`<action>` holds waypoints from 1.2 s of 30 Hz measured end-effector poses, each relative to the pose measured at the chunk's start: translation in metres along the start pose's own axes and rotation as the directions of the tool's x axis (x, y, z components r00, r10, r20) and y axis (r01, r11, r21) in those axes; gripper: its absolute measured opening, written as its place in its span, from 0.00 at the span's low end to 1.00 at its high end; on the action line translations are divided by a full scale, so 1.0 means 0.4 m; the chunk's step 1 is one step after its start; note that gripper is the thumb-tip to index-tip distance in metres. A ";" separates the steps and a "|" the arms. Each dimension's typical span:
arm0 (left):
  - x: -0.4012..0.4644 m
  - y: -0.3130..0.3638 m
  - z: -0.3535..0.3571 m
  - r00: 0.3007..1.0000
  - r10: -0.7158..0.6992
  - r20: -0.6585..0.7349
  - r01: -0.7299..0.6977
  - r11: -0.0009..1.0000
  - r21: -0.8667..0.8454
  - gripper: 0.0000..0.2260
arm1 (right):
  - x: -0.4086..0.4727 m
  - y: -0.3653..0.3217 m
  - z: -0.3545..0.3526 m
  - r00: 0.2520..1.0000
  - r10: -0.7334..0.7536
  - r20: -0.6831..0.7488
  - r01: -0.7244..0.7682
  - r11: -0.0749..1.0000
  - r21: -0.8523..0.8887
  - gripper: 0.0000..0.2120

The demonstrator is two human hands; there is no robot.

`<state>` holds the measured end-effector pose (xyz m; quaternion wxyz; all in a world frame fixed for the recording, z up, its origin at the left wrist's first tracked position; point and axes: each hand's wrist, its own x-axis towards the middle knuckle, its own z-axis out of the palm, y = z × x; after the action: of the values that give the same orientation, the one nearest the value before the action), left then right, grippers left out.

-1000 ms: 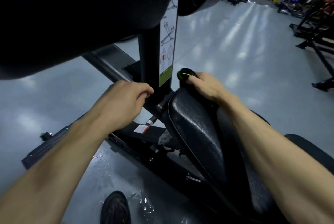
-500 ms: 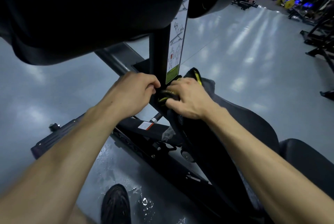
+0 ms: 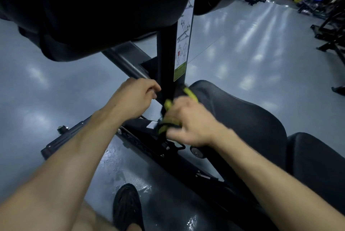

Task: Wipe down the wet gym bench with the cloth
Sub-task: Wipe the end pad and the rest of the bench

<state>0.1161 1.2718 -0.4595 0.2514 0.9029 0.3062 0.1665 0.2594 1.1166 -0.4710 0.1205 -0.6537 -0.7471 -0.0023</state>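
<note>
The cloth (image 3: pixel 169 117) was dark with yellow-green stripes, and it sat bunched at the front tip of the black bench seat (image 3: pixel 242 118), right by the upright black post (image 3: pixel 166 59). The right hand (image 3: pixel 192 124) was curled over the cloth and gripped it, but this hand was blurry, so its fingers were hard to see. The left hand (image 3: pixel 136 96) was just to the left of the post with its fingers curled in; what it held, if anything, could not be made out, because the fingertips were tucked away behind the hand.

A long sticker (image 3: pixel 182 44) ran down the post. It had small drawings of a person on a sloped bench and a green patch at the bottom. The words on it were too small to read. A small white label (image 3: pixel 152 124) lay on the frame below, also too small to read.

Big dark pads (image 3: pixel 97 6) filled the top of the view and were cut off by the edge. A black shoe (image 3: pixel 128 206) stood on the shiny grey floor (image 3: pixel 242 53), near wet drops (image 3: pixel 119 167). Far off stood dim gym machines (image 3: pixel 328 16)
</note>
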 end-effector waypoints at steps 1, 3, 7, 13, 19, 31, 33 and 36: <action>0.000 -0.003 -0.003 1.000 -0.010 -0.005 0.010 1.000 -0.014 0.14 | -0.032 -0.027 0.026 0.995 -0.067 0.079 0.074 0.994 -0.082 0.17; -0.004 -0.004 -0.007 1.000 -0.016 -0.020 0.015 0.999 -0.034 0.14 | -0.070 -0.035 0.054 0.967 -0.150 0.206 0.187 0.966 -0.177 0.20; -0.027 0.006 -0.004 0.999 0.034 -0.022 -0.034 0.999 0.003 0.13 | -0.003 0.000 0.023 0.976 -0.133 0.172 0.179 0.940 -0.290 0.25; -0.067 0.040 0.012 0.999 0.041 0.005 -0.041 0.998 -0.050 0.14 | -0.126 -0.057 0.042 0.980 -0.102 0.169 0.149 0.944 -0.295 0.21; -0.088 0.067 0.011 0.997 0.068 0.021 -0.066 0.994 -0.092 0.13 | -0.366 -0.070 0.029 0.954 -0.128 0.271 0.187 0.961 -0.203 0.16; -0.105 0.084 0.021 0.994 0.113 -0.006 -0.113 0.984 -0.137 0.14 | -0.282 -0.048 0.031 0.951 -0.196 0.238 0.248 0.945 -0.213 0.17; -0.096 0.091 0.018 0.988 0.149 0.025 -0.146 0.983 -0.109 0.14 | -0.401 -0.057 0.019 0.937 -0.190 0.292 0.241 0.959 -0.149 0.16; -0.078 0.101 0.020 0.976 0.217 0.031 -0.214 0.974 -0.077 0.13 | -0.443 -0.047 0.020 0.936 -0.204 0.286 0.254 0.956 -0.149 0.16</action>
<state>0.1151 1.2214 -0.4480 0.2707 0.9241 0.1951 0.1862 0.2602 0.9423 -0.5082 -0.0433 -0.5644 -0.8244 0.0028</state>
